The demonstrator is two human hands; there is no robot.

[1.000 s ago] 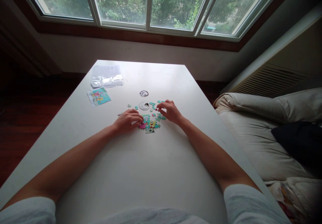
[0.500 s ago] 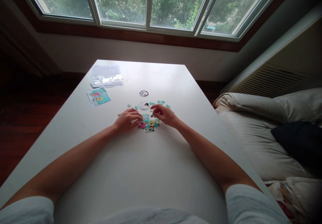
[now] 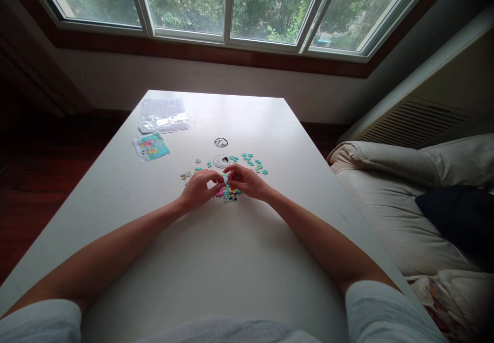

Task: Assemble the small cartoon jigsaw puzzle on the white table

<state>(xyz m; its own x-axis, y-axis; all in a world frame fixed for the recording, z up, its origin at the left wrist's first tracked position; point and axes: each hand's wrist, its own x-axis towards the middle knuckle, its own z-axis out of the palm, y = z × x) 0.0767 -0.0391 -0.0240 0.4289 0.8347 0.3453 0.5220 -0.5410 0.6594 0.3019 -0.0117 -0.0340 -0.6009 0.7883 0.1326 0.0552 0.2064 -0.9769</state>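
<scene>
A partly joined jigsaw puzzle (image 3: 230, 197) with pink, yellow and turquoise cartoon figures lies on the white table, partly covered by my fingers. My left hand (image 3: 199, 187) comes in from its left, thumb and forefinger curled together at the upper part of the puzzle. From the right, my right hand (image 3: 247, 182) bends its fingers and thumb in a pinch over the same spot. The fingertips of both hands nearly meet there. Whatever they pinch is too small and hidden to make out. Loose turquoise puzzle pieces (image 3: 259, 166) lie right of my right hand; more loose pieces (image 3: 187, 175) lie left.
Just beyond my hands are a round silvery piece (image 3: 221, 161) and a second round hole or disc (image 3: 221, 142). A picture card (image 3: 152, 146) and a clear plastic sleeve with papers (image 3: 163, 115) lie at the table's (image 3: 231, 260) far left. A pale sofa (image 3: 401, 209) stands to the right.
My right hand has moved left and slightly down to the puzzle's upper part. My left hand has shifted right, its thumb now showing, and the two hands have come together.
</scene>
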